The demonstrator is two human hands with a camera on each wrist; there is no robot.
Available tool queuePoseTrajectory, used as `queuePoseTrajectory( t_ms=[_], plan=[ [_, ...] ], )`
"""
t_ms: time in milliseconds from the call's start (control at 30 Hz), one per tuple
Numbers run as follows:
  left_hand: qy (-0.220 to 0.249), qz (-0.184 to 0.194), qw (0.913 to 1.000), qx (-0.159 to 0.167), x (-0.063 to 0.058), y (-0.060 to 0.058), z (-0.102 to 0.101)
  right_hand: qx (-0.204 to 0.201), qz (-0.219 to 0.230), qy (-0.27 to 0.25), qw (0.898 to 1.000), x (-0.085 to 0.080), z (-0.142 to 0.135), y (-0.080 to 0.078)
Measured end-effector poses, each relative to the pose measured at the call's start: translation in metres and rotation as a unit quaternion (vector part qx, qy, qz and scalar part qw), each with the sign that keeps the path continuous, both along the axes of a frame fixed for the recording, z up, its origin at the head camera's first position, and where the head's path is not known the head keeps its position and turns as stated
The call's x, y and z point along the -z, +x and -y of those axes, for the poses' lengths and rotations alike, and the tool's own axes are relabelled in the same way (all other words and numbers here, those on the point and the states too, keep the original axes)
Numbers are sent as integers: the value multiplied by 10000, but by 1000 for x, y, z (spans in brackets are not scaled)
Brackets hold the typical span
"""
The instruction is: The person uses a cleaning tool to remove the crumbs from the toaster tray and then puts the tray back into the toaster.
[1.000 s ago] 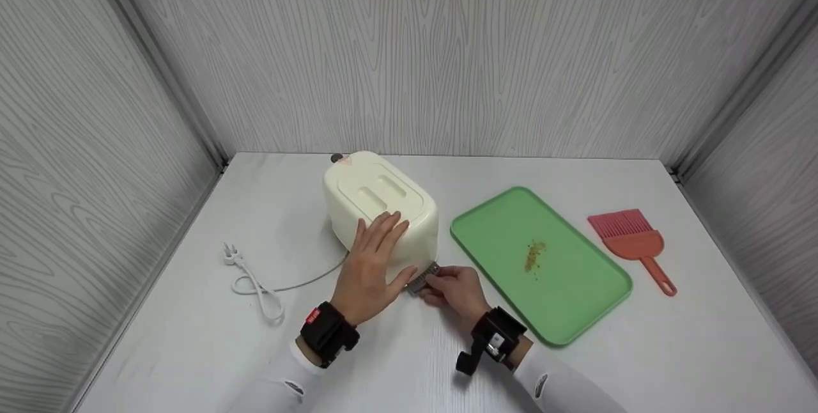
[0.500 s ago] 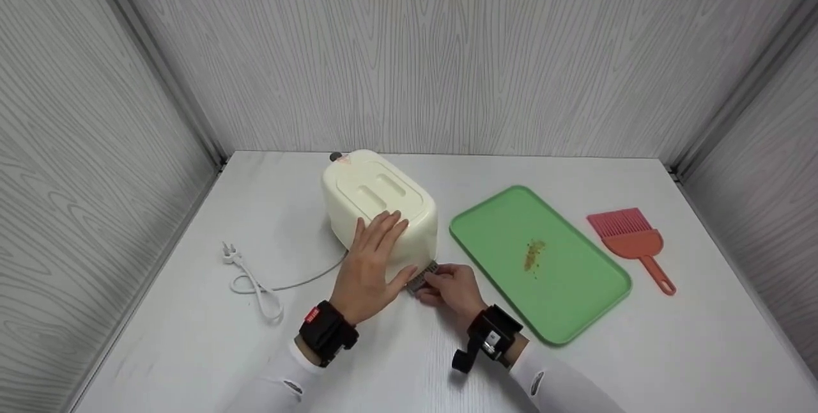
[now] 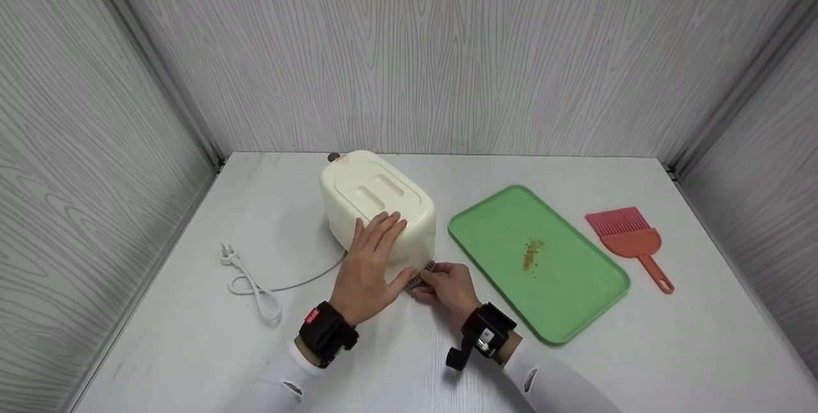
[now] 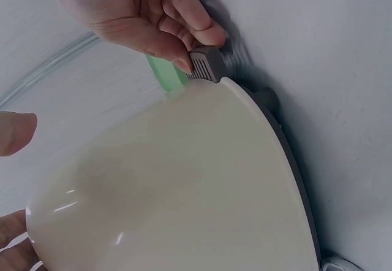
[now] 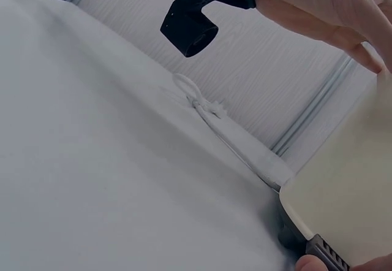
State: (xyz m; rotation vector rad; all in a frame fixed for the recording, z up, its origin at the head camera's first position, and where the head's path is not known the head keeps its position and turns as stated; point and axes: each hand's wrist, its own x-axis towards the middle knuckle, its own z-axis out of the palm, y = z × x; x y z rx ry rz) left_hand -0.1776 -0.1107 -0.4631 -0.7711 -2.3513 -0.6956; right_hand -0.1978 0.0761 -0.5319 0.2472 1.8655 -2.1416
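A cream toaster (image 3: 409,240) with two slots on top stands on the white table, turned at an angle. My left hand (image 3: 367,272) rests on its near end with the fingers straight and reaching over the top edge. Low at that same end, a grey ribbed crumb tray handle (image 3: 420,277) sticks out from the base. Thumb and fingers of my right hand (image 3: 452,286) pinch this handle, which shows up close in the left wrist view (image 4: 207,64). The rest of the crumb tray is hidden inside the toaster.
To the right lies a green tray (image 3: 492,221) with a small patch of brown crumbs (image 3: 532,254). Beyond it is a red brush (image 3: 632,240). The toaster's white cord (image 3: 259,291) and plug lie at left. Wood-grain panels wall three sides.
My right hand has shifted slightly left and inward with the crumb tray, and less of the grey piece sticks out now. The left hand has kept its place on the toaster.
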Motion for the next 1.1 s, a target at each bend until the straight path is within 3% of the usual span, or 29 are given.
queuePoseTrajectory(
  t_ms=[567, 1100],
  plan=[
    [83, -45, 10000, 18, -1, -1, 1, 42, -92, -20, 9999, 0, 0, 4],
    [1, -59, 10000, 6, -1, -2, 2, 598, 252, -423, 9970, -7, -1, 24]
  ],
)
